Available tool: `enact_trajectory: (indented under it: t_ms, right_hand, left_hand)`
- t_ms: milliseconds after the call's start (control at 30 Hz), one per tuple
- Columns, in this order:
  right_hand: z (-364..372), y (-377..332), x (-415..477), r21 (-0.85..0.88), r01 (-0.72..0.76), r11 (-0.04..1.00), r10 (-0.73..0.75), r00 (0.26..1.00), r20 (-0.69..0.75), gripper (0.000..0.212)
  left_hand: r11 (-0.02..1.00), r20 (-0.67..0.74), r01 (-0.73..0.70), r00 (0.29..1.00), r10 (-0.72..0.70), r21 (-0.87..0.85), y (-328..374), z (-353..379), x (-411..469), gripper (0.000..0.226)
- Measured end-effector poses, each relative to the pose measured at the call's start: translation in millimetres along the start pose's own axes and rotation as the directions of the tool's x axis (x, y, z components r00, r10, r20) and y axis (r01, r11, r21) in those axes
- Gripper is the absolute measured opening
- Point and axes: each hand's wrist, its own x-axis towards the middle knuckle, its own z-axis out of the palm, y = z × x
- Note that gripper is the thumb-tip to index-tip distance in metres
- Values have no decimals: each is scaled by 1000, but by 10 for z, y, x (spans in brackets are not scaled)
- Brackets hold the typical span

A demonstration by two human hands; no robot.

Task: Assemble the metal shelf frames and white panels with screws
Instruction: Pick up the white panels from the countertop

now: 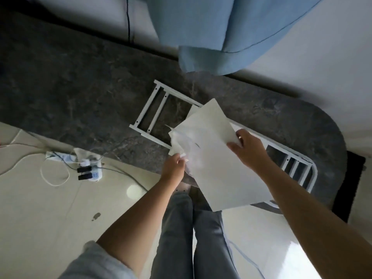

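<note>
The flat white rectangular shelf panel (213, 158) hangs in the air above the near edge of the dark grey marbled bench (80, 87), tilted, with its far corner over the middle. The right hand (248, 151) grips the panel's right edge, thumb on top and fingers curled under. The left hand (173, 167) pinches the crumpled, thin translucent wrapping (179, 141) at the panel's left corner.

I judge the panel stiff, thin and fairly light, since it keeps flat when held by one edge. Its face looks smooth and may slide in the fingers, so a hold on two opposite edges seems safest. Its corners probably dent if knocked on the stone-like top. The wrapping is soft and limp and bears no load; it should be pulled, not carried by.

The white ladder-like metal shelf frame (153, 109) lies flat on the bench, running from the middle towards the rounded right end, partly under the panel. It looks rigid, and its long side rails look the best place to hold it.

Counted: one frame as far as I can tell; one panel for certain, while a second pale edge near its far corner may be another, though I cannot tell; one wrapping; no screws in view.
</note>
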Motion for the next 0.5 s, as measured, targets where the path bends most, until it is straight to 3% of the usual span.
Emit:
enact_trajectory:
  t_ms: [133, 267, 400, 500]
  right_hand:
    - [-23, -339, -407, -76, 123, 989, -120, 992, 42, 33]
    - [121, -802, -758, -181, 271, 945, -232, 950, 211, 36]
    - [634, -1318, -1156, -219, 467, 857, -375, 856, 355, 30]
    - [1244, -1710, -1554, -237, 602, 763, -454, 759, 467, 24]
  left_hand:
    - [996, -205, 66, 976, -76, -56, -258, -202, -388, 33]
    - [956, -349, 202, 898, -267, -212, -859, -334, -1004, 23]
    - [867, -459, 225, 774, -436, -445, -1630, -299, -1646, 19]
    - [721, -442, 274, 637, -632, -637, -2280, -260, -2162, 20]
